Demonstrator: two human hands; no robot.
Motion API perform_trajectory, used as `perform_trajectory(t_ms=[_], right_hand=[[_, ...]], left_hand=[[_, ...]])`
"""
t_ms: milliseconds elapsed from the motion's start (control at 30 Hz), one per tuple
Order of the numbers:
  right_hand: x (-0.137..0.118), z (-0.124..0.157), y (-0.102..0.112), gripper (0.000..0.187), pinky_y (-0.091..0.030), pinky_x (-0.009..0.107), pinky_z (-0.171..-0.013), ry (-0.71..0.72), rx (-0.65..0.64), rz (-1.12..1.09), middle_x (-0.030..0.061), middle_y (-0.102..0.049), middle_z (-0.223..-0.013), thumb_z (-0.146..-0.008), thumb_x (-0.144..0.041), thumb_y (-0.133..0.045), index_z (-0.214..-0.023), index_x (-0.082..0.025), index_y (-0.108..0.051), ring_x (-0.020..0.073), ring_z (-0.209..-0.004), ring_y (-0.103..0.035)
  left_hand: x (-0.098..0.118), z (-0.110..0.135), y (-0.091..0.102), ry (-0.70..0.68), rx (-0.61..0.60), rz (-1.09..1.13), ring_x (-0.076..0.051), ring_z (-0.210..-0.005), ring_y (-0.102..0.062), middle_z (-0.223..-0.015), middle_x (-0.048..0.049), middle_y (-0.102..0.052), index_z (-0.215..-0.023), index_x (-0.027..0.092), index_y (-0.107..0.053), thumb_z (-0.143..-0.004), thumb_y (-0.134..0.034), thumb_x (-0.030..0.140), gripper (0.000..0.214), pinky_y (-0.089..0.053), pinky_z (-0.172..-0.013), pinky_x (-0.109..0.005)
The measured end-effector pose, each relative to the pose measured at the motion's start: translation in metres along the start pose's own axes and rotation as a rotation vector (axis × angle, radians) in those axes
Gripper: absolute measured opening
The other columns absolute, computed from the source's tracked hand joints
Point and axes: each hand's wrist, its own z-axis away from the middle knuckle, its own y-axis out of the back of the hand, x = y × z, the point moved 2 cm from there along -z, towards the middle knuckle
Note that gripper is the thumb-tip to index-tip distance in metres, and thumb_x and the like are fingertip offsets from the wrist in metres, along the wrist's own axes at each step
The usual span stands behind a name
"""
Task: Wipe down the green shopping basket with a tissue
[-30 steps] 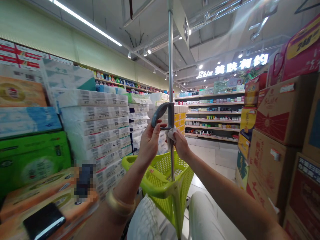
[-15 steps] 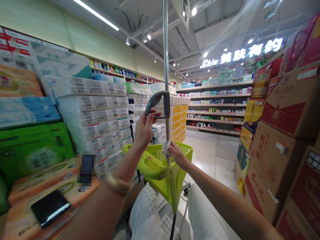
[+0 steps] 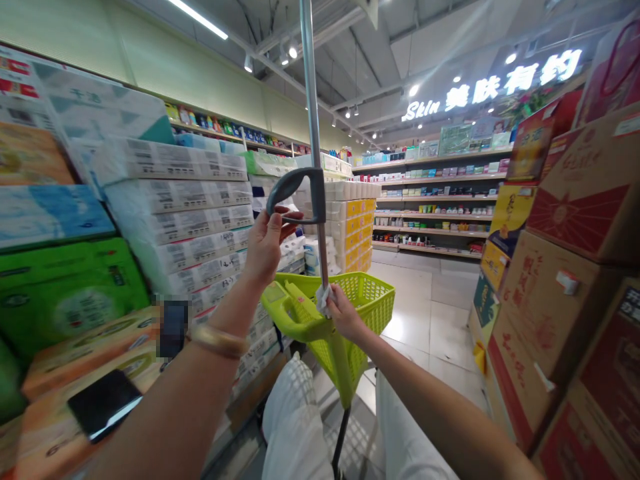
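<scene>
A silver metal pole [image 3: 311, 87] rises in front of me, with a grey loop handle [image 3: 321, 193] fixed on its left side. Fingers of my left hand [image 3: 267, 240] are wrapped round the lower part of that loop. Lower down, my right hand [image 3: 344, 312] presses a crumpled white tissue [image 3: 324, 299] around the pole. Just behind and below stands a lime-green shopping basket [image 3: 377, 300] with perforated sides. The pole passes in front of its rim, and its foot is hidden.
Stacked tissue packs [image 3: 200, 197] line the left side. A black phone [image 3: 105, 403] lies on orange packs [image 3: 55, 427] at lower left. Cardboard cartons [image 3: 580, 193] are piled along the right. Ahead are a tiled floor [image 3: 410, 320] and stocked shelves [image 3: 435, 217].
The pole's upper part and handle have shifted left, so the pole now leans. My left hand moved left with the handle. My right hand still holds the tissue on the pole, slightly farther left.
</scene>
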Motion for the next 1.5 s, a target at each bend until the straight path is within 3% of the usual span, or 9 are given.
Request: perform_trajectory(t_ms=[300,500,667,767,867,1100,1200,1367,1500], right_hand=[[-0.008,0.020,0.003,0.031,-0.048,0.031,-0.081,0.067,0.024,0.295,0.0058,-0.066,-0.100,-0.085,-0.018,-0.042,-0.114,-0.021,-0.054,0.0185,-0.088,-0.062],[0.011,0.038,0.034,0.036,-0.046,0.035,-0.088,0.054,-0.079,0.726,0.0088,-0.069,-0.107,-0.083,-0.008,-0.043,-0.110,-0.022,-0.063,0.0227,-0.097,-0.063],[0.019,0.031,0.033,0.035,-0.046,0.033,-0.084,-0.042,0.012,0.834,0.0092,-0.070,-0.100,-0.082,-0.007,-0.046,-0.109,-0.021,-0.063,0.0218,-0.091,-0.064],[0.018,0.024,0.013,0.031,-0.046,0.030,-0.080,0.002,0.041,0.726,0.0082,-0.069,-0.100,-0.085,-0.012,-0.045,-0.110,-0.021,-0.061,0.0200,-0.089,-0.064],[0.025,0.024,0.009,0.026,-0.046,0.030,-0.082,0.047,0.069,0.678,0.0080,-0.068,-0.099,-0.086,-0.014,-0.046,-0.106,-0.020,-0.061,0.0197,-0.091,-0.062],[0.052,0.037,0.063,0.021,-0.044,0.030,-0.079,-0.167,0.206,0.794,0.0100,-0.068,-0.092,-0.088,-0.018,-0.045,-0.100,-0.018,-0.062,0.0207,-0.085,-0.062],[0.047,0.036,0.052,0.022,-0.045,0.029,-0.076,-0.164,0.191,0.752,0.0089,-0.068,-0.091,-0.089,-0.018,-0.044,-0.103,-0.018,-0.061,0.0200,-0.081,-0.062],[0.027,0.044,0.009,0.032,-0.046,0.034,-0.088,0.056,0.074,0.541,0.0080,-0.066,-0.104,-0.086,-0.018,-0.042,-0.113,-0.021,-0.059,0.0212,-0.095,-0.060],[0.026,0.064,0.013,0.039,-0.035,0.040,-0.106,0.208,0.020,0.591,0.0083,-0.058,-0.124,-0.086,-0.021,-0.044,-0.123,-0.021,-0.054,0.0229,-0.120,-0.048]], left_hand=[[0.001,0.001,0.005,0.019,0.077,0.076,-0.018,-0.096,-0.068,-0.097,-0.0043,-0.073,-0.092,0.022,-0.055,-0.083,-0.058,0.056,0.035,-0.053,-0.082,-0.029],[-0.020,0.020,0.011,0.143,0.076,0.076,-0.018,-0.103,-0.066,-0.113,-0.0048,-0.069,-0.110,0.026,-0.053,-0.079,-0.062,0.051,0.041,-0.051,-0.089,-0.032],[-0.078,0.072,0.007,0.373,-0.263,-0.325,-0.026,-0.102,-0.067,-0.106,-0.0113,-0.070,-0.116,0.018,-0.053,-0.069,-0.067,0.057,0.063,-0.052,-0.088,-0.041],[-0.104,0.096,0.006,0.397,-0.574,-0.757,-0.029,-0.103,-0.066,-0.104,-0.0108,-0.072,-0.109,0.019,-0.059,-0.071,-0.067,0.050,0.050,-0.050,-0.089,-0.039],[-0.112,0.104,0.008,0.380,-0.733,-1.147,-0.031,-0.096,-0.068,-0.099,-0.0098,-0.073,-0.116,0.019,-0.057,-0.076,-0.061,0.041,0.045,-0.051,-0.081,-0.038],[-0.104,0.103,0.000,0.397,-0.780,-1.318,-0.027,-0.092,-0.068,-0.098,-0.0058,-0.074,-0.101,0.023,-0.065,-0.074,-0.060,0.038,0.031,-0.049,-0.071,-0.030],[-0.102,0.105,-0.004,0.415,-0.778,-1.354,-0.027,-0.090,-0.068,-0.094,-0.0063,-0.074,-0.090,0.023,-0.068,-0.073,-0.061,0.041,0.026,-0.048,-0.069,-0.029],[-0.098,0.105,-0.008,0.400,-0.836,-1.322,-0.025,-0.083,-0.068,-0.082,-0.0051,-0.074,-0.072,0.023,-0.070,-0.071,-0.062,0.039,0.018,-0.047,-0.066,-0.028],[-0.095,0.103,-0.006,0.404,-0.871,-1.240,-0.024,-0.084,-0.068,-0.082,-0.0034,-0.074,-0.070,0.024,-0.072,-0.069,-0.063,0.038,0.017,-0.048,-0.070,-0.027]])
